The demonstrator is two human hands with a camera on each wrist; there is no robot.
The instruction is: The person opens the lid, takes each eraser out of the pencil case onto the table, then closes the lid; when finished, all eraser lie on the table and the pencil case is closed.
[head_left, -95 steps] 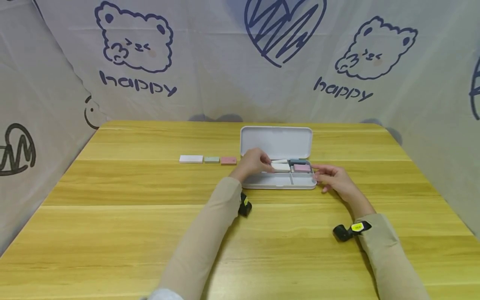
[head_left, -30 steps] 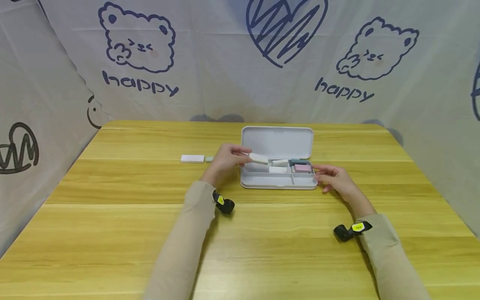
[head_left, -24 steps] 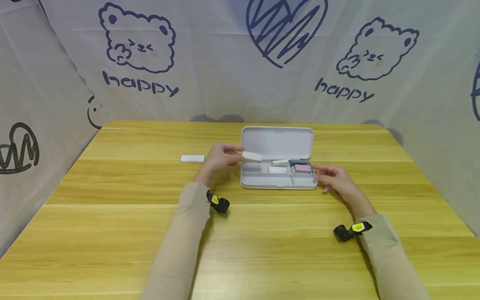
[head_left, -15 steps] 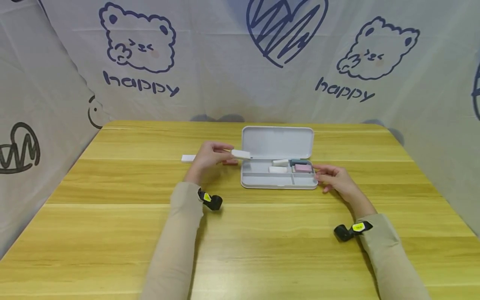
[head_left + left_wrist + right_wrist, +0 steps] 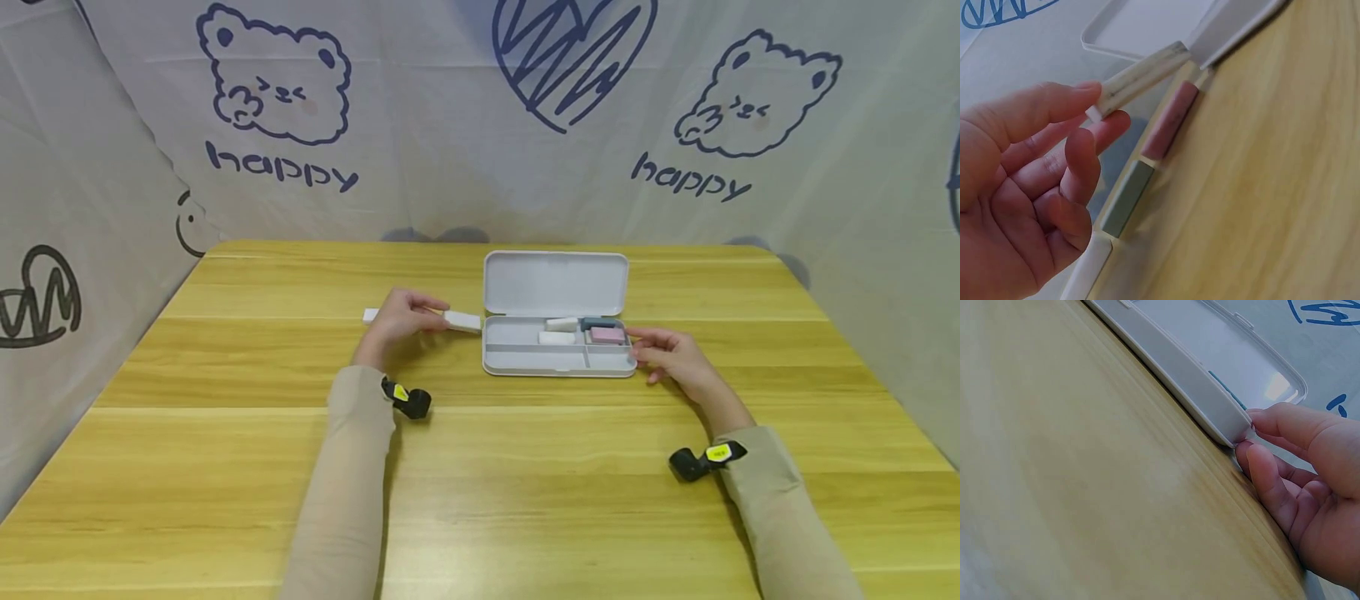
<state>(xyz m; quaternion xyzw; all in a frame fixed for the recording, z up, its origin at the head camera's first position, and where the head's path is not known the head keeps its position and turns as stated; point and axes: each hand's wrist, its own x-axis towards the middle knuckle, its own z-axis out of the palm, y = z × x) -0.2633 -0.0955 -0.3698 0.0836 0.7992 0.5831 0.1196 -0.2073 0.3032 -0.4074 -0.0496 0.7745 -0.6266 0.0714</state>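
Observation:
My left hand (image 5: 403, 321) pinches one end of a white eraser (image 5: 1141, 78) between thumb and fingertips, left of the open pencil case (image 5: 534, 362). The held eraser's far end points toward the case. In the left wrist view, a pink eraser (image 5: 1171, 120), a green eraser (image 5: 1127, 199) and another white eraser (image 5: 1088, 269) lie in a row below it. The head view largely hides this row behind my left hand. My right hand (image 5: 677, 358) holds the right end of the case with thumb and fingers.
The case's back compartments hold white erasers (image 5: 557, 338), a pink eraser (image 5: 607, 335) and a dark blue-grey piece (image 5: 597, 322). Its lid (image 5: 555, 283) stands up at the back. Beyond the wooden table (image 5: 525, 483) hangs a printed cloth (image 5: 442, 125).
My left hand has lifted the white eraser out of the case, carried it left and lowered it beside the case. My right hand has stayed at the case's right end.

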